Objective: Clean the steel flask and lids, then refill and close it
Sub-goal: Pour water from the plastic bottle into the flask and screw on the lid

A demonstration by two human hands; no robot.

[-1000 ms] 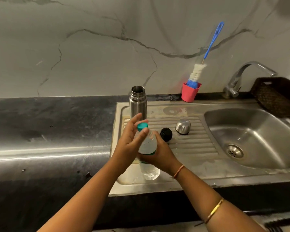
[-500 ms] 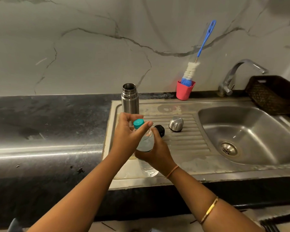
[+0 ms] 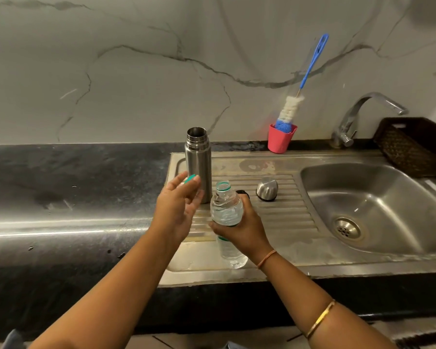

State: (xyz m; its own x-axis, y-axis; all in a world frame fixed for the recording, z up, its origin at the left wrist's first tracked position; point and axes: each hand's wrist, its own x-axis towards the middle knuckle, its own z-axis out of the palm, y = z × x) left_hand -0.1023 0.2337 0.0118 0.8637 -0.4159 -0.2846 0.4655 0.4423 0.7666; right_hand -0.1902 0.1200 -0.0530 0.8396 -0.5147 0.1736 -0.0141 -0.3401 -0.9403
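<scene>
Cap's off now: the teal cap point(image 3: 190, 178) has left the neck and sits pinched at the fingertips of the left hand point(image 3: 178, 210), which has swung out left of the bottle with its other fingers loosely spread. The right hand point(image 3: 242, 227) is wrapped round the middle of the water bottle point(image 3: 225, 210), upright, neck open. The steel flask point(image 3: 199, 159) stands open-mouthed just beyond the left fingertips, on the drainboard point(image 3: 287, 222). The domed steel lid point(image 3: 267, 188) is beyond and right of the right hand, and the black inner lid point(image 3: 243, 193) is mostly hidden behind its fingers. Risks: the bottle is thin, clear, crinkly plastic, so a hard squeeze would likely push water out of the neck. The flask is tall, narrow and smooth brushed steel on a ribbed surface, so a knock from the left hand could tip it. Its narrow mouth means a fast pour may miss. The small, slick cap is easy to drop.
</scene>
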